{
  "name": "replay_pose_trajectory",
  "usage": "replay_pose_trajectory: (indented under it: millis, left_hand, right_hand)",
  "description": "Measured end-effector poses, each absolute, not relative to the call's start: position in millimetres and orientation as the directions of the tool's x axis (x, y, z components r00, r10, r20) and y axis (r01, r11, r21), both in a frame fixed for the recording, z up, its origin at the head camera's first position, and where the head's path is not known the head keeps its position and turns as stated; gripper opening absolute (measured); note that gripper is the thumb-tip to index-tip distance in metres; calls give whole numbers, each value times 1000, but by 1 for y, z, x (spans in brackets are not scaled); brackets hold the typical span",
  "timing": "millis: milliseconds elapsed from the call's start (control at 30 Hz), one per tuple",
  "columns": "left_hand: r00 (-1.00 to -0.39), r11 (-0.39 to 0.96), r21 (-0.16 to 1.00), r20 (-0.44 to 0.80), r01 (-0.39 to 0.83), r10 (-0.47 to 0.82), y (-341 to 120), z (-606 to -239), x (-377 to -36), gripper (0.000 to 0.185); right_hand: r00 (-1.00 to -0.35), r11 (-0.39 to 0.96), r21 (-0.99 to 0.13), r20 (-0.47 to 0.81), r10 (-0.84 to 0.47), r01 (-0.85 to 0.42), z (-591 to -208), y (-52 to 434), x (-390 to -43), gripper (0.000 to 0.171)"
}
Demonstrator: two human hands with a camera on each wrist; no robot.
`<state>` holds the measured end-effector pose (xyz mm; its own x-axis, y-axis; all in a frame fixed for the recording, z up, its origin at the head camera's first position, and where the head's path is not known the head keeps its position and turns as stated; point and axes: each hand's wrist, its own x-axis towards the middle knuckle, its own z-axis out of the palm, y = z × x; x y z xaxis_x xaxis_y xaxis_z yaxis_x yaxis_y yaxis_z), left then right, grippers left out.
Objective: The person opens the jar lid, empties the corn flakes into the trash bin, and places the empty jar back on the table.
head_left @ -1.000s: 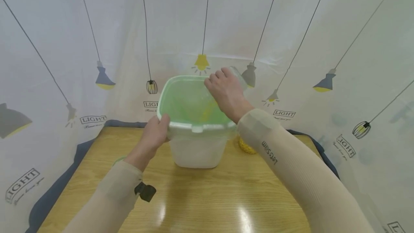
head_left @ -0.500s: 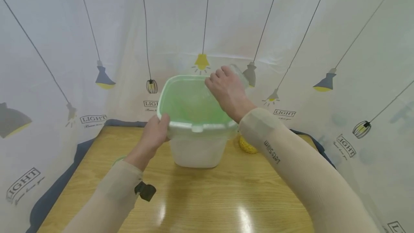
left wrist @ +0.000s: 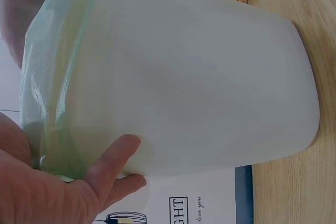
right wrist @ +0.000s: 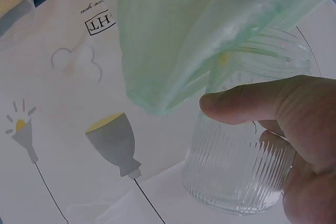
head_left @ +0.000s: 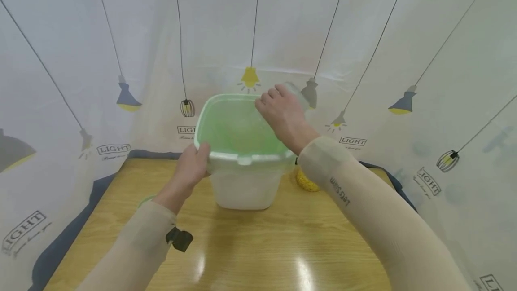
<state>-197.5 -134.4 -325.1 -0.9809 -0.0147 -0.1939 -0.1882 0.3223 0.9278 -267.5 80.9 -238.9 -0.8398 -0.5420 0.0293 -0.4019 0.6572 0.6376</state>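
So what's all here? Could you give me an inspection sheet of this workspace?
Surface: wooden table, glossy.
Job's things: white bin lined with a green bag; ribbed clear glass tipped at the bin's rim.
Clutter: yellow lumpy thing beside the bin.
Grippers: left hand grips the bin's rim; right hand holds the glass.
Cables: nothing seen.
Surroundings: white curtain printed with lamps.

bin (head_left: 244, 187): white | liner (head_left: 236, 127): pale green | glass (right wrist: 239, 174): clear, ribbed | table (head_left: 258, 246): yellow wood-grain
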Motion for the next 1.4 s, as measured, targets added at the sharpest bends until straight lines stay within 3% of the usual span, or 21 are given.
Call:
replay_pose_trajectory:
  millis: [300, 533, 833, 1100, 1400]
  left_hand:
    - [-981, 322, 927, -195, -189, -16, -135, -324, -197, 48]
    - [-981, 321, 928, -195, -190, -17, -135, -323, -197, 49]
    - [-982, 318, 931, -188, -181, -10, -134, -324, -197, 50]
    - [-984, 333, 927, -179, -174, -14, -135, -324, -197, 51]
    - [-983, 330, 927, -184, -178, -14, -135, -324, -196, 50]
  right_hand:
    - [-816, 680, 601, 76, -573, -421, -238, 80, -267, 49]
    - [-807, 615, 675, 48, -588, -408, -239, 80, -268, 51]
    - [-808, 672, 613, 90, -582, -416, -237, 84, -271, 45]
    - [-779, 579, 710, 69, -623, -401, -242, 84, -269, 46]
    - [-746, 604, 659, 96, -659, -449, -244, 80, -270, 49]
